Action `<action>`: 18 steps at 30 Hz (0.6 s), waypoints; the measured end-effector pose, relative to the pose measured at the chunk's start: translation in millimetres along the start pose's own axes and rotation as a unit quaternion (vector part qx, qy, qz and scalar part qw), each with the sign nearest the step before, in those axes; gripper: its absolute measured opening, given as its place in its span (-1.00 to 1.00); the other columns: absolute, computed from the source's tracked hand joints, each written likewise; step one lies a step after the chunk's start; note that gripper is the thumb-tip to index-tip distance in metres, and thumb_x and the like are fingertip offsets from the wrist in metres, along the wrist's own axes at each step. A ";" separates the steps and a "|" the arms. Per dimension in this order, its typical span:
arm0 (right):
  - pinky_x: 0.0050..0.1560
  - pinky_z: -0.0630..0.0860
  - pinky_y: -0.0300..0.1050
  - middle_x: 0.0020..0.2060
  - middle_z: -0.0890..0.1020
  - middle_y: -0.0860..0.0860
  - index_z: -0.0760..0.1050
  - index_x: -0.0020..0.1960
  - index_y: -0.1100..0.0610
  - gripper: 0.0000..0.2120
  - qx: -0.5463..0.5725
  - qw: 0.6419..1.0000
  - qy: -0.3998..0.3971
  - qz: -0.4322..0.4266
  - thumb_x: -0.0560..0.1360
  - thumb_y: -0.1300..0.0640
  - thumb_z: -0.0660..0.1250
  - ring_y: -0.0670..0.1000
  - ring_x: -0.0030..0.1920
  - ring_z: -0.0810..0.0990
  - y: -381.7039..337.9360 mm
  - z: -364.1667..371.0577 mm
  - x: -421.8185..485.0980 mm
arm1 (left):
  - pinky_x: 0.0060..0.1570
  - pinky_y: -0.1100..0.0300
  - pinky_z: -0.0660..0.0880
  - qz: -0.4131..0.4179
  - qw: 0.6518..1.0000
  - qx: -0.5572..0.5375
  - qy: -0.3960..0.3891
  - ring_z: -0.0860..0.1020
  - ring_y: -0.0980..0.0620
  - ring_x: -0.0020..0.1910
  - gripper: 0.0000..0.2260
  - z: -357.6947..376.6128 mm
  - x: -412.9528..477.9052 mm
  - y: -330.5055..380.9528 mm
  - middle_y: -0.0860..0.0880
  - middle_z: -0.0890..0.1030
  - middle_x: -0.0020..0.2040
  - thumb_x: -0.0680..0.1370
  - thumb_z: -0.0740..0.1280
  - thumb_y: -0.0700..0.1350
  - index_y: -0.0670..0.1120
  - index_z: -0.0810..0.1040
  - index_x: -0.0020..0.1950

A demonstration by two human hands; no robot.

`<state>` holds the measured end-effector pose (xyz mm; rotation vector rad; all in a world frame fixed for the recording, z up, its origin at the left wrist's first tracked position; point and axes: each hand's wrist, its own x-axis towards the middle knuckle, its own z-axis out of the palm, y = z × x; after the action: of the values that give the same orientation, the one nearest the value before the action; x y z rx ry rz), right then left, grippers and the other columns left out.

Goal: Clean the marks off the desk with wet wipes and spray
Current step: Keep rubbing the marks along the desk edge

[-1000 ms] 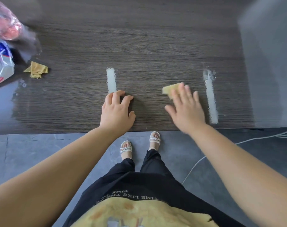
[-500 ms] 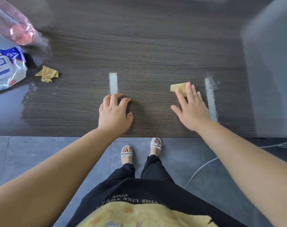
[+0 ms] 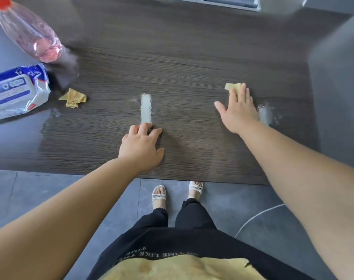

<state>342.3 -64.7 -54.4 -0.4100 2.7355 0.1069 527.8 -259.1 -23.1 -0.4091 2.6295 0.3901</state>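
Marks on the desk (image 3: 192, 57) look only partly cleaned. The right hand (image 3: 237, 112), fingers straight, presses a yellow wipe (image 3: 231, 86) flat just beside the smeared, faint right streak (image 3: 265, 116). The left hand (image 3: 140, 147), loosely bent and holding nothing, rests with its fingertips at the bold white centre streak (image 3: 146, 108), which seems untouched. A crumpled wipe (image 3: 73, 99), a wet-wipe pack (image 3: 16, 91) and a spray bottle (image 3: 30, 35) sit far left.
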 end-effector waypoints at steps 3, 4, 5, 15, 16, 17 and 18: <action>0.51 -0.15 0.02 0.51 -0.25 0.18 -0.21 0.53 0.24 -0.26 0.006 0.997 0.015 -0.080 0.58 -0.25 -0.15 0.11 0.52 -0.22 -55.0 7.0 -0.1 | 0.33 0.00 0.23 -0.001 1.000 0.004 -0.012 0.13 -0.12 0.40 -0.47 -2.3 0.3 -1.3 -0.01 0.13 0.48 0.54 0.17 0.13 0.07 0.14 0.48; 0.51 -0.17 0.02 0.51 -0.25 0.17 -0.22 0.52 0.24 -0.26 -0.002 0.990 0.015 -0.140 0.58 -0.26 -0.15 0.11 0.52 -0.23 -72.6 14.1 -11.6 | 0.33 0.00 0.22 -0.001 1.000 0.006 -0.013 0.13 -0.12 0.40 -0.46 -2.4 0.3 -2.0 -0.01 0.13 0.48 0.54 0.17 0.14 0.07 0.13 0.49; 0.51 -0.17 0.02 0.51 -0.23 0.17 -0.21 0.53 0.23 -0.25 -0.013 0.979 0.015 -0.204 0.57 -0.27 -0.14 0.11 0.52 -0.23 -83.6 20.8 -27.8 | 0.34 0.01 0.22 0.000 1.000 0.009 -0.013 0.13 -0.12 0.41 -0.46 -2.4 0.4 -1.9 -0.01 0.13 0.48 0.54 0.17 0.14 0.07 0.13 0.49; 0.50 -0.15 0.09 0.52 -0.16 0.21 -0.07 0.55 0.06 -0.38 -0.028 0.996 0.005 -0.085 0.59 -0.22 -0.13 0.17 0.52 -0.15 -17.9 -4.1 13.1 | 0.34 0.03 0.21 0.010 1.000 0.002 -0.010 0.14 -0.11 0.40 -0.46 -0.8 -0.8 -4.5 -0.01 0.12 0.49 0.54 0.15 0.14 0.09 0.12 0.49; 0.50 -0.16 0.09 0.52 -0.18 0.22 -0.08 0.55 0.08 -0.37 -0.019 0.998 0.008 -0.067 0.59 -0.23 -0.14 0.18 0.52 -0.17 -32.6 -3.5 16.4 | 0.34 0.03 0.21 0.010 1.000 -0.001 -0.007 0.14 -0.11 0.40 -0.46 -0.4 -1.0 -4.2 -0.01 0.12 0.48 0.54 0.16 0.14 0.09 0.13 0.49; 0.50 -0.17 0.09 0.51 -0.18 0.22 -0.09 0.55 0.10 -0.35 -0.011 0.997 0.010 -0.076 0.59 -0.23 -0.13 0.19 0.52 -0.18 -50.0 0.4 14.1 | 0.35 0.03 0.20 0.009 1.000 -0.005 -0.004 0.14 -0.11 0.40 -0.47 -0.1 -1.3 -4.6 0.00 0.13 0.48 0.54 0.16 0.14 0.09 0.13 0.49; 0.49 -0.17 0.10 0.51 -0.18 0.23 -0.09 0.54 0.12 -0.35 -0.009 0.994 0.016 -0.112 0.59 -0.23 -0.12 0.20 0.52 -0.19 -67.4 6.6 5.9 | 0.35 0.03 0.20 0.010 1.000 -0.010 -0.002 0.14 -0.10 0.41 -0.48 -0.1 -1.3 -5.6 0.00 0.13 0.48 0.54 0.16 0.13 0.09 0.14 0.48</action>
<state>359.3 -129.8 -64.0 -0.7242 2.6993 0.0661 530.7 -264.0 -23.5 -0.3881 2.6303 0.4238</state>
